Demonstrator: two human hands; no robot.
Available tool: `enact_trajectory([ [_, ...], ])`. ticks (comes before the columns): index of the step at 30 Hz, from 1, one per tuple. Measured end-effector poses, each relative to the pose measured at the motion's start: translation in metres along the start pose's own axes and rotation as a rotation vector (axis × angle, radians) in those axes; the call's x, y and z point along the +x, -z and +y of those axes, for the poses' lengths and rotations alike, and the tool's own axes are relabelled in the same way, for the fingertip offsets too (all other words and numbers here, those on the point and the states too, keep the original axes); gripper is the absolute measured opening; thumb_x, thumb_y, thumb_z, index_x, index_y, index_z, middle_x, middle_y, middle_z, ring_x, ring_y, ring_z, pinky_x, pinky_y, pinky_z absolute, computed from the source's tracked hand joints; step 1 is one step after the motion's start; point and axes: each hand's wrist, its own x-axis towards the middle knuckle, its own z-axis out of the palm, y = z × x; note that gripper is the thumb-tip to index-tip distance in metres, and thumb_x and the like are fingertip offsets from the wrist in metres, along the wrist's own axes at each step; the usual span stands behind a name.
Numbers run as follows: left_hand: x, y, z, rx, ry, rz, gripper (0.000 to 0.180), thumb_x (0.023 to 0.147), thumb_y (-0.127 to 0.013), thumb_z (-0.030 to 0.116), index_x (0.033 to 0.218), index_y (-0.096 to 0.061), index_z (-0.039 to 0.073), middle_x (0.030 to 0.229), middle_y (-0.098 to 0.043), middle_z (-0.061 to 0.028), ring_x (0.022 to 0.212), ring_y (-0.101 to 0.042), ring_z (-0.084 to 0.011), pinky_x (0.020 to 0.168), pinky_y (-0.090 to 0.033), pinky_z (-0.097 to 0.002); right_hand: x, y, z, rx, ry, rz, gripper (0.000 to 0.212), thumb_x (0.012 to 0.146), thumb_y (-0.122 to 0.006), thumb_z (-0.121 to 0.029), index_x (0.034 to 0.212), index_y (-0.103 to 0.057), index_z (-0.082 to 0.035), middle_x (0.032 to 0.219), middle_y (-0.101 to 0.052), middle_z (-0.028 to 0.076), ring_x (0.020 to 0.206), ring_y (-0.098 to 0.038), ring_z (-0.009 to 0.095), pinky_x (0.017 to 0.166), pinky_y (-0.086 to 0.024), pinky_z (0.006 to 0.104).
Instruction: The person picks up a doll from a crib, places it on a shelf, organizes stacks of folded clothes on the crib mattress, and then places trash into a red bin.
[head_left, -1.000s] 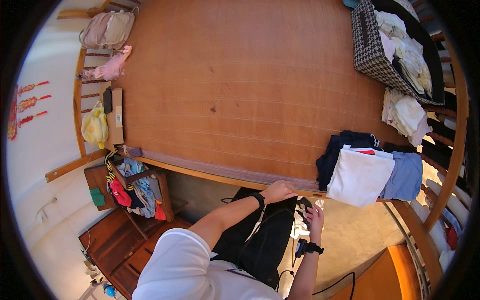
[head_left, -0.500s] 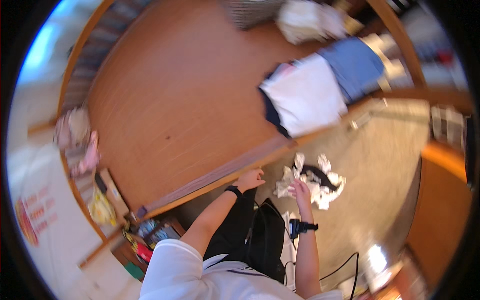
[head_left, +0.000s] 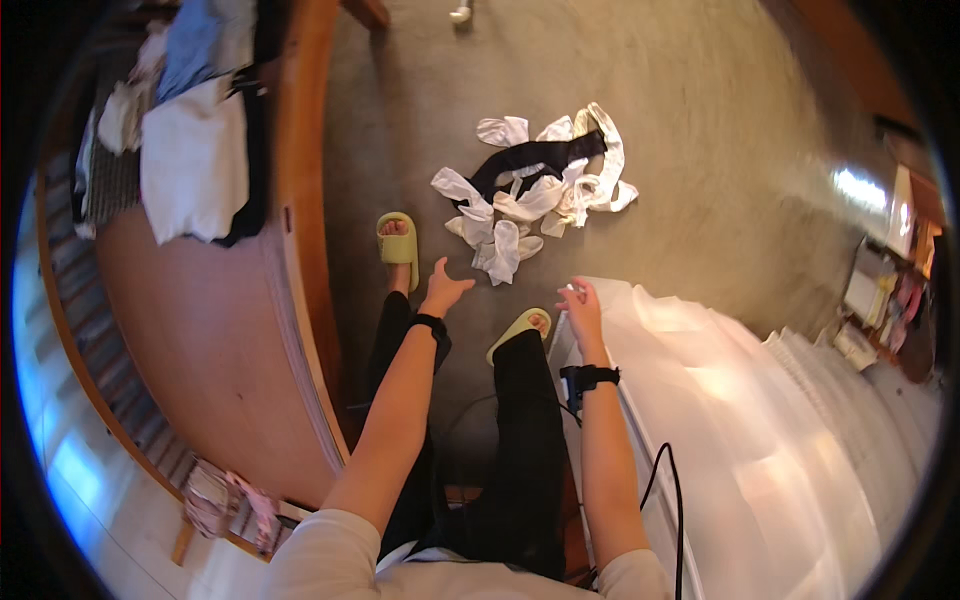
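A loose pile of white socks (head_left: 503, 250) and long black socks (head_left: 530, 154) lies on the floor ahead of me. My left hand (head_left: 443, 288) hangs just short of the pile, thumb and forefinger spread apart, nothing in it. My right hand (head_left: 582, 308) is raised beside the edge of a translucent white plastic sheet or cover (head_left: 720, 400). Its fingers are slightly curled and apart, and I see nothing held. Both wrists wear black bands.
A wooden bed platform (head_left: 200, 340) runs along my left, with folded clothes including a white garment (head_left: 195, 160). My feet wear yellow-green slippers (head_left: 398, 240). A black cable (head_left: 672, 500) loops by my right arm. Shelves with items (head_left: 880, 290) stand far right.
My view has turned right, away from the bed and toward the floor. The sock pile now lies straight ahead, and both hands have moved off the bed side to hang before it.
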Motion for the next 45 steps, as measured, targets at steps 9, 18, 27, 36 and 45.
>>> enact_trajectory([
  [9, 0.178, -0.019, 0.057, -1.096, 0.58, -0.111, 0.091, 0.067, -0.053, 0.059, 0.133, -0.008, 0.017, 0.138, -0.011, -0.006, 0.123, -0.018, -0.0355, 0.088, -0.025, -0.0613, 0.2, 0.013, 0.054, -0.045, -0.016, 0.422, 0.084, 0.066, -0.067, -0.036, 0.127, -0.022, 0.002, 0.123, -0.036, 0.023, 0.114, -0.036, 0.03, 0.093, -0.03, 0.0356],
  [18, 0.303, -0.062, 0.18, 0.293, -0.629, 0.585, 0.083, 0.061, -0.066, 0.051, 0.128, -0.029, 0.017, 0.121, -0.033, -0.0167, 0.111, -0.033, -0.0362, 0.082, -0.038, -0.046, 0.336, 0.012, 0.012, -0.321, 0.424, 0.446, 0.094, 0.058, -0.074, -0.042, 0.126, -0.026, 0.002, 0.124, -0.035, 0.024, 0.118, -0.03, 0.032, 0.097, -0.025, 0.0368],
  [27, 0.26, -0.063, 0.105, 1.029, -1.22, -0.059, 0.047, 0.061, -0.068, 0.038, 0.096, -0.056, 0.009, 0.113, -0.042, -0.0162, 0.105, -0.038, -0.034, 0.086, -0.033, -0.043, 0.245, -0.063, 0.105, -0.524, 0.626, 0.147, 0.085, 0.053, -0.073, -0.039, 0.124, -0.035, -0.014, 0.128, -0.03, 0.017, 0.118, -0.029, 0.035, 0.093, -0.028, 0.0437],
  [36, 0.244, -0.081, 0.006, 0.318, -0.624, 0.303, 0.048, 0.077, -0.059, 0.035, 0.114, -0.044, 0.008, 0.11, -0.042, -0.0148, 0.091, -0.044, -0.0187, 0.075, -0.037, -0.0277, 0.21, -0.149, 0.16, -0.016, 0.206, 0.598, 0.11, 0.045, -0.08, -0.039, 0.129, -0.018, -0.004, 0.122, -0.022, 0.026, 0.111, -0.027, 0.039, 0.093, -0.025, 0.0444],
  [45, 0.185, -0.094, 0.027, -0.459, -0.012, -0.403, 0.039, 0.086, -0.039, 0.035, 0.105, -0.052, 0.003, 0.095, -0.056, -0.0059, 0.086, -0.053, -0.0175, 0.075, -0.038, -0.0273, 0.207, -0.117, 0.102, 0.785, -0.146, 0.298, 0.046, 0.06, -0.07, -0.008, 0.101, -0.05, -0.001, 0.085, -0.057, 0.006, 0.073, -0.054, 0.014, 0.064, -0.044, 0.0272],
])
